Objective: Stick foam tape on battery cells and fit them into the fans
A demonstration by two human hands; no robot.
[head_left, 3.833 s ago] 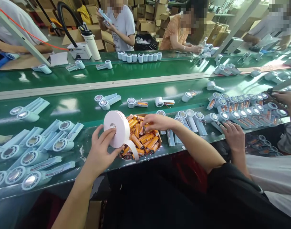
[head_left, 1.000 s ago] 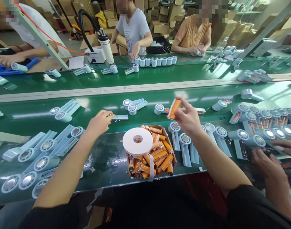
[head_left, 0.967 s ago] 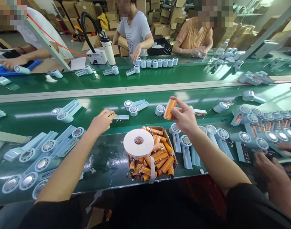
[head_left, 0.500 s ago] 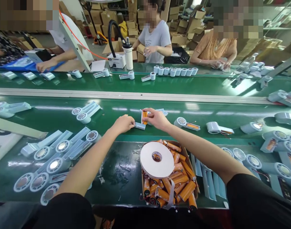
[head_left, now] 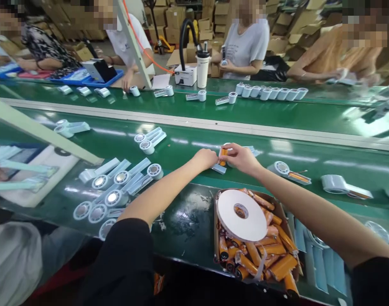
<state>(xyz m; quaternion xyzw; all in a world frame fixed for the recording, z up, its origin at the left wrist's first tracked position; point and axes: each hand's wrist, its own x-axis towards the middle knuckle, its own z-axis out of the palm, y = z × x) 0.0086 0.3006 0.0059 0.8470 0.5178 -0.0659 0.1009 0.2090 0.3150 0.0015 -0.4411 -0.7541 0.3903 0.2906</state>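
My right hand (head_left: 242, 158) pinches an orange-wrapped battery (head_left: 224, 156) upright, with a white strip along its left side. Just left of it my left hand (head_left: 206, 159) is closed, its fingertips hidden, at the end of a light-blue fan housing (head_left: 219, 169) lying below the battery. Behind my right hand another light-blue fan housing (head_left: 253, 150) is partly covered. In front of my wrists stands a carton (head_left: 217, 242) of orange batteries (head_left: 282, 265), and a white roll of tape (head_left: 224, 216) rests on top of them.
Light-blue fan housings (head_left: 114, 197) cluster left of my left arm; more (head_left: 334, 272) lie by my right forearm. A fan with a battery in its handle (head_left: 281, 168) sits on the green belt (head_left: 188, 144). Co-workers (head_left: 245, 46) work across the line; a slanted post (head_left: 44, 131) stands at left.
The view has swung left, so everything sits further right in it. My left hand has come closer to the battery in my right hand. One co-worker across now holds up a fan.
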